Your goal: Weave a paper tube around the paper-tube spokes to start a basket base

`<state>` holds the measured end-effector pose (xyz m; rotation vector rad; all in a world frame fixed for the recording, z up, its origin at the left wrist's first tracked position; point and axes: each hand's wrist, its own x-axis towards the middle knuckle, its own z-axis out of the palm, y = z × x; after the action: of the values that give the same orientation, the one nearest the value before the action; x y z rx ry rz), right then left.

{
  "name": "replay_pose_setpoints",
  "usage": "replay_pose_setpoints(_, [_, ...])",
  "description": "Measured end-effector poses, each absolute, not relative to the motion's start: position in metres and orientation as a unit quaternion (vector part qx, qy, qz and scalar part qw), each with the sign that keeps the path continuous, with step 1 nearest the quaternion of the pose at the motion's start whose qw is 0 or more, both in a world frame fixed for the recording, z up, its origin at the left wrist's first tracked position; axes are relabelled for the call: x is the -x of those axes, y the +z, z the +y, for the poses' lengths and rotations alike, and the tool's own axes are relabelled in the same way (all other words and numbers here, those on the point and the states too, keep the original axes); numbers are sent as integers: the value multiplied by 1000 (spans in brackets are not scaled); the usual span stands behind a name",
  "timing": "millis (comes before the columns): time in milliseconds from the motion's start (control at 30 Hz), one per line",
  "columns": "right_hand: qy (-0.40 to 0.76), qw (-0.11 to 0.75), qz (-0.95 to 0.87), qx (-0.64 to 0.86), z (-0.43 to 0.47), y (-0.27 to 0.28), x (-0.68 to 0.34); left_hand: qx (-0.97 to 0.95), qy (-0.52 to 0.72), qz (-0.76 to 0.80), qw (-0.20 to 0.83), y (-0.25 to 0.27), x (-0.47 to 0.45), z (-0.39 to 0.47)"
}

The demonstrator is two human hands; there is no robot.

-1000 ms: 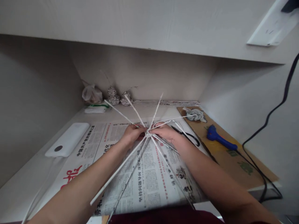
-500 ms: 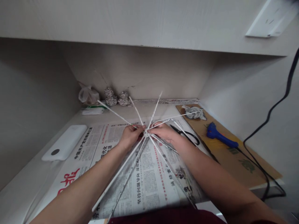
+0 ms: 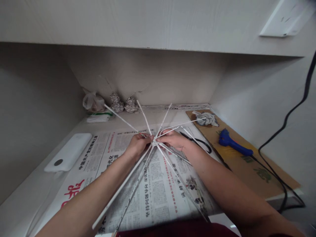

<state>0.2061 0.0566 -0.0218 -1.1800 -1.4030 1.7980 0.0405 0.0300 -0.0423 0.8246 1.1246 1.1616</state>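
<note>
Several rolled paper strips fan out like spokes from a small woven paper centre (image 3: 154, 142) in the middle of the head view. My left hand (image 3: 140, 144) pinches the left side of this centre, thumb on top. On the other side, my right hand (image 3: 172, 139) is closed at the centre's right edge, its fingertips partly hidden behind the strips. One thin strip (image 3: 181, 124) runs out from the right hand toward the upper right. A printed newspaper (image 3: 158, 184) lies beneath, and black-handled scissors (image 3: 203, 144) are partly covered by the right forearm.
A blue glue gun (image 3: 234, 143) with a black cord rests on cardboard (image 3: 247, 171) at right, near a crumpled grey cloth (image 3: 206, 118). A white power bank (image 3: 69, 151) lies left. Woven gourd shapes (image 3: 116, 102), a plastic bag (image 3: 93, 102) and paper rods (image 3: 175, 107) stand along the back.
The spokes have tilted slightly: the far upright strip's tip sits lower, and the near left strip's end has shifted toward me. Both hands keep their hold at the centre.
</note>
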Motion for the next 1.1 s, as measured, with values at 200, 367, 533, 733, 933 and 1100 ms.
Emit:
replay_pose_setpoints(200, [686,281,-525,419,62,-30,-208,-412,496,474,601,-49,-36,33])
replay_pose_setpoints(367, [687,288,-526,410,60,-28,-205,-438,514,510,533,-50,-37,32])
replay_pose_setpoints(533, [677,295,-520,429,58,-26,-205,-422,492,502,573,-45,-38,31])
replay_pose_setpoints(733, [639,331,-536,442,58,-28,-202,-402,490,492,597,-43,-36,31])
replay_pose_setpoints(933, [584,290,-579,490,56,-25,-204,-389,485,493,609,-46,-34,32])
replay_pose_setpoints(1100, [512,206,-677,487,57,-21,-210,-399,459,504,613,-45,-36,30])
